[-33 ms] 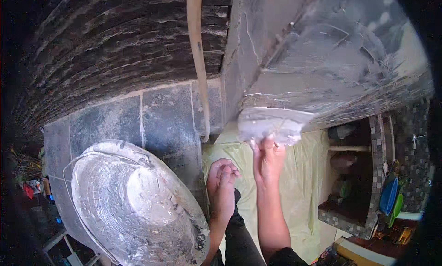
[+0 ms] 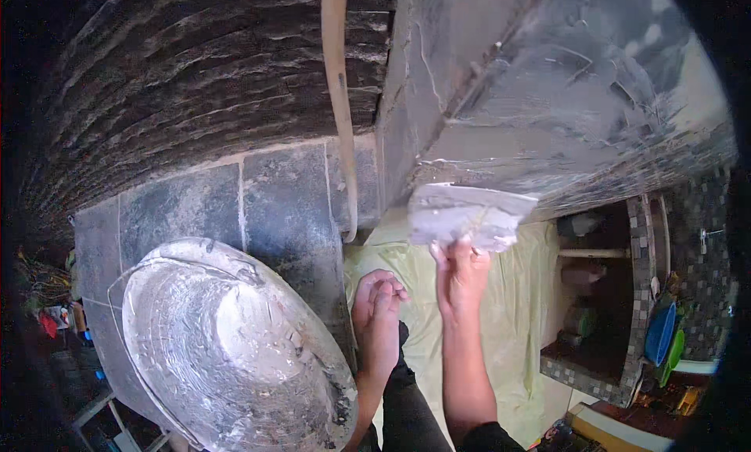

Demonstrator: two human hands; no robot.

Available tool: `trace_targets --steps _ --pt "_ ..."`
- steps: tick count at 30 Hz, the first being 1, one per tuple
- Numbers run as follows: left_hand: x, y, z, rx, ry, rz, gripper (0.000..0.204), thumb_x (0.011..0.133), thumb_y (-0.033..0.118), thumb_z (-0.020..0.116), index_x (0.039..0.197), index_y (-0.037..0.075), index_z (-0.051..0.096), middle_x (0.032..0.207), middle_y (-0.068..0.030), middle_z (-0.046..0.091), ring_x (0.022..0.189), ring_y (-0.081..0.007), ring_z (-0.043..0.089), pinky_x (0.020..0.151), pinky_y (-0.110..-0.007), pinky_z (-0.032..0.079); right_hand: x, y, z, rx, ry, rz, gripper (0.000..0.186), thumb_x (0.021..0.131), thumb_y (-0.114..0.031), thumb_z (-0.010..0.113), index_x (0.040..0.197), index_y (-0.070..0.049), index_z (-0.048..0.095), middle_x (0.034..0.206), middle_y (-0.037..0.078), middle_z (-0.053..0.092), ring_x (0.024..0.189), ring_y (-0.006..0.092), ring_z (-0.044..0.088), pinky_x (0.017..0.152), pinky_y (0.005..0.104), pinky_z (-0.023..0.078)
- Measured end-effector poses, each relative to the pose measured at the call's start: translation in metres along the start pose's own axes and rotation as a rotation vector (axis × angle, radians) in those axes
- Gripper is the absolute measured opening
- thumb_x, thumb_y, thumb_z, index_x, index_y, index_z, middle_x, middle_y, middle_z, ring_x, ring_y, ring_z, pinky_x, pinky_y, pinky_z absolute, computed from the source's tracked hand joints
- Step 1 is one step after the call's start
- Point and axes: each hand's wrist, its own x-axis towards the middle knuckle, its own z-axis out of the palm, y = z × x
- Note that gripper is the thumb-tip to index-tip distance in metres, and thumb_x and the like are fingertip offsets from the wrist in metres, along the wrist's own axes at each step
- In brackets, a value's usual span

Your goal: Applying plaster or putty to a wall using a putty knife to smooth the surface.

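My right hand [image 2: 461, 276] grips a flat trowel [image 2: 469, 213] coated in white plaster. It presses the blade up against the lower edge of a grey, freshly smeared wall corner [image 2: 563, 100]. My left hand [image 2: 377, 307] hangs just left of it with the fingers curled together and nothing in them. It is close to my dark trouser leg. A large metal bucket [image 2: 227, 350], smeared inside with white plaster, stands at the lower left beside my left arm.
A tan hose [image 2: 338, 100] runs down the dark stone wall beside the corner. A pale yellow sheet [image 2: 508, 334] covers the floor under my hands. A mosaic-tiled niche [image 2: 634, 295] with blue and green items sits to the right. Dark stone tiles [image 2: 274, 201] lie behind the bucket.
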Motion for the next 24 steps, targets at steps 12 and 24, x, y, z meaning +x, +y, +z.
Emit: trace_targets --steps 12,24 --pt "-0.001 -0.004 -0.006 -0.151 0.030 -0.114 0.014 0.098 0.009 0.049 0.108 0.001 0.053 0.090 -0.0047 0.052 0.082 -0.0127 0.048 0.078 -0.026 0.042 -0.013 -0.137 0.028 -0.706 -0.279 -0.698 0.020 0.083 -0.006 0.072 0.095 0.003 0.059 0.091 0.010 0.064 0.079 0.0134 0.058 0.071 0.0261 0.047" --pt "-0.001 0.000 -0.013 -0.127 0.014 -0.077 0.013 0.097 0.012 0.052 0.108 0.005 0.053 0.087 -0.0032 0.053 0.081 -0.0137 0.051 0.077 -0.029 0.043 0.015 -0.132 0.065 -0.981 -0.179 -0.849 0.011 0.089 0.002 0.065 0.099 0.005 0.060 0.089 0.006 0.067 0.079 0.0088 0.059 0.072 0.0226 0.047"
